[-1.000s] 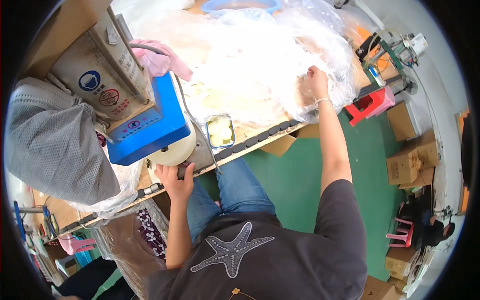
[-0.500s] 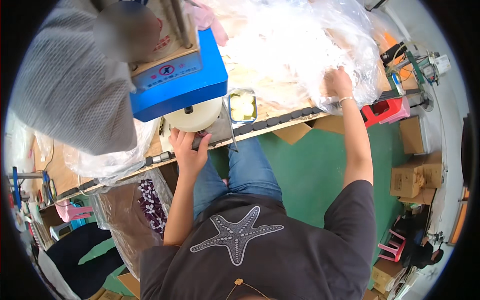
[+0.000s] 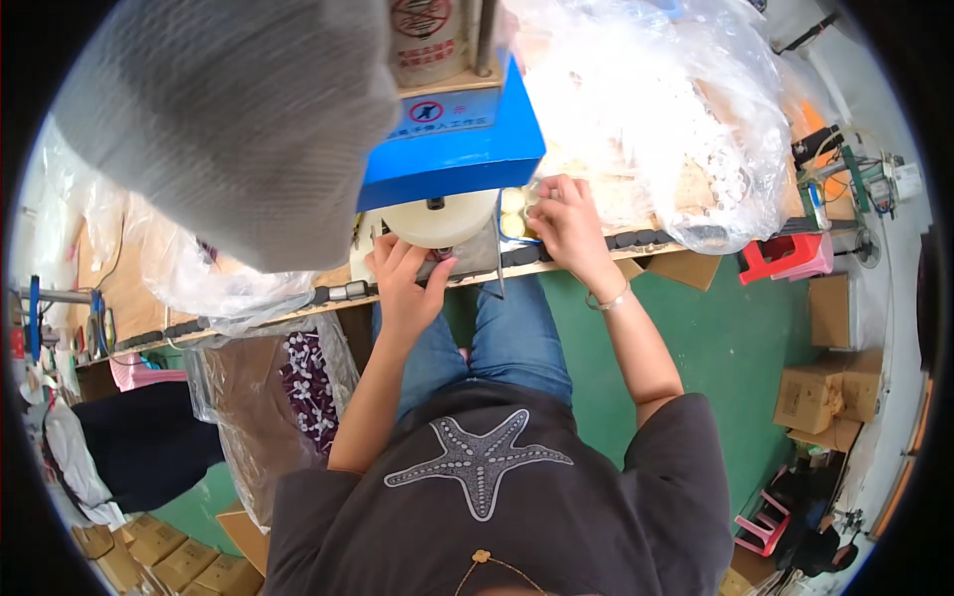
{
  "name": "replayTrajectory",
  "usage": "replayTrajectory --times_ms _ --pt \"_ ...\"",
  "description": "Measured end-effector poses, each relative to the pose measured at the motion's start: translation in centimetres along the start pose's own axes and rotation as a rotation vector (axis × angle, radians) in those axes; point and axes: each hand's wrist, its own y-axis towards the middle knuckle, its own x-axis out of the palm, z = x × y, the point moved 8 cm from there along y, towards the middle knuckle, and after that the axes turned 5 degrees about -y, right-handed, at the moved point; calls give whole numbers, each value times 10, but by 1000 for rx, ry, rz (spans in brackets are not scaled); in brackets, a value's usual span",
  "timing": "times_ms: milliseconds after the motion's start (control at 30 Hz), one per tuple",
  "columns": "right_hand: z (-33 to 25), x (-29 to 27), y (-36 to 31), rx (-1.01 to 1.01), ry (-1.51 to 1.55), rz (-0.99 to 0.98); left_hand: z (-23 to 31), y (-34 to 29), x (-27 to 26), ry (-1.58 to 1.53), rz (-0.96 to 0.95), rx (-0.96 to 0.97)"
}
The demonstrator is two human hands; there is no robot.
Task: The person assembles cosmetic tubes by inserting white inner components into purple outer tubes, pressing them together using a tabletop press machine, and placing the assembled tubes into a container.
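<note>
My left hand (image 3: pixel 405 290) curls beneath the blue press (image 3: pixel 457 164), my right hand (image 3: pixel 568 226) over yellowish pieces (image 3: pixel 513 224) in a tray (image 3: pixel 521 241). Whether my fingers grasp anything, I can't tell.

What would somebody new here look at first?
Probably the big grey starfish on the dark shirt, low in the middle. Next might come the bright blue machine cover higher up, with the left hand below the round cream part. The right hand is at the small tray of yellowish pieces.

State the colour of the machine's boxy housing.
The boxy housing is bright blue; it shows best in the head view.
</note>
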Motion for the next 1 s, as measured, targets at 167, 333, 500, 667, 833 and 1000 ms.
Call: replayTrajectory --times_ms 167,333,500,667,833,1000 --pt "7 -2 -2 134 -41 34 -5 -3 4 13 -22 -43" --pt "14 -28 -9 390 494 369 -9 -5 3 41 -40 -55" --pt "-67 18 8 279 1192 117 -9 -4 1 42 -19 -8" --pt "-87 20 19 204 941 58 -5 -4 3 47 -24 -19" --pt "-92 19 19 151 722 -19 -2 -4 2 61 -31 -6" --pt "-77 39 7 275 804 -187 -3 -6 -3 97 -15 9"
